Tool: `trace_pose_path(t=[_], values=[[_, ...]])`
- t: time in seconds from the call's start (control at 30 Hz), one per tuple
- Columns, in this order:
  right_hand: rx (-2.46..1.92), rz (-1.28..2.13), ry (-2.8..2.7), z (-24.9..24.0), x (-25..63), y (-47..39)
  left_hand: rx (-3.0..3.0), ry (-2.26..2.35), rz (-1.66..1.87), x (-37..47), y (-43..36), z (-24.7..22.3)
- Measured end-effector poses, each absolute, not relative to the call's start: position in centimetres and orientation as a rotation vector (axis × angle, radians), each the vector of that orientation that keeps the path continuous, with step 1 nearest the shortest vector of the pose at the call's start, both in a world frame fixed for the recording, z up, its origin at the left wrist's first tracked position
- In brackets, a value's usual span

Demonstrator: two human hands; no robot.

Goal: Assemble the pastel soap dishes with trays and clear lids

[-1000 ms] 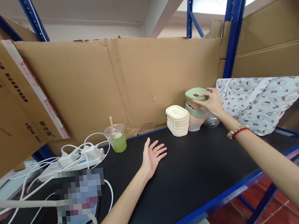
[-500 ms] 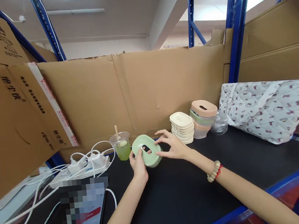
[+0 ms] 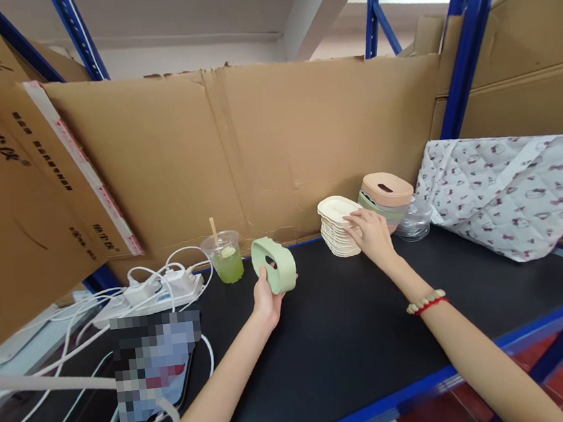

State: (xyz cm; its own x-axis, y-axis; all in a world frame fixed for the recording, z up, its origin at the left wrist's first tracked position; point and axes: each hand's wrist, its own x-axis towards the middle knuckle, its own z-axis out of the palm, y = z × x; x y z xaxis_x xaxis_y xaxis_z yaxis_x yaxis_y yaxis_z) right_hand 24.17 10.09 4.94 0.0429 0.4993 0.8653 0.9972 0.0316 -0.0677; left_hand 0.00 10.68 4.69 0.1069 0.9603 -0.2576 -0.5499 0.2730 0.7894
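Left hand gripped a green slotted lid, tilted above the black worktop; right hand, partly open, fingers bent, touched the cream lid stack

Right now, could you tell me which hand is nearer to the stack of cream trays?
Right. The right hand is at the right side of the stack of cream trays; the left hand is off to its left, holding a green lid.

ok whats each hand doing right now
Left hand: holding the green lid.
Right hand: fingers at the cream stack; grip can't be told.
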Motion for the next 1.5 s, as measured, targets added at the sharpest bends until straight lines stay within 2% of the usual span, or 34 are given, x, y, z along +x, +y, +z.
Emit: trace_pose_path(t=[0.3,0.43,0.63,0.87,1.0,1.1,1.33,1.4,1.5], values=[[-1.545,-0.824,-1.464,4.7,23.7,10.0,0.670,0.822,1.184,-0.1,10.7,4.9],[-1.394,-0.974,-1.423,5.3,21.7,9.3,0.649,0.785,1.193,-0.1,10.6,5.1],[-0.913,-1.107,-1.852,4.6,16.2,8.7,0.560,0.740,1.245,0.0,11.1,5.2],[-0.690,-1.047,-2.082,3.2,13.8,8.6,0.467,0.720,1.251,0.0,11.3,5.1],[-0.670,-0.696,-2.036,3.0,14.0,8.6,0.452,0.694,1.183,-0.5,11.6,5.4],[-0.789,-0.332,-1.787,2.6,13.6,8.7,0.470,0.702,1.145,-0.8,11.9,5.4],[-1.348,0.867,-1.249,3.1,12.2,8.2,0.596,0.790,1.196,0.0,11.3,4.6],[-1.388,1.048,-1.217,3.6,12.1,8.0,0.635,0.800,1.215,0.2,11.1,4.4],[-1.349,1.129,-1.168,4.3,12.1,7.8,0.676,0.802,1.221,0.1,11.0,4.4]])
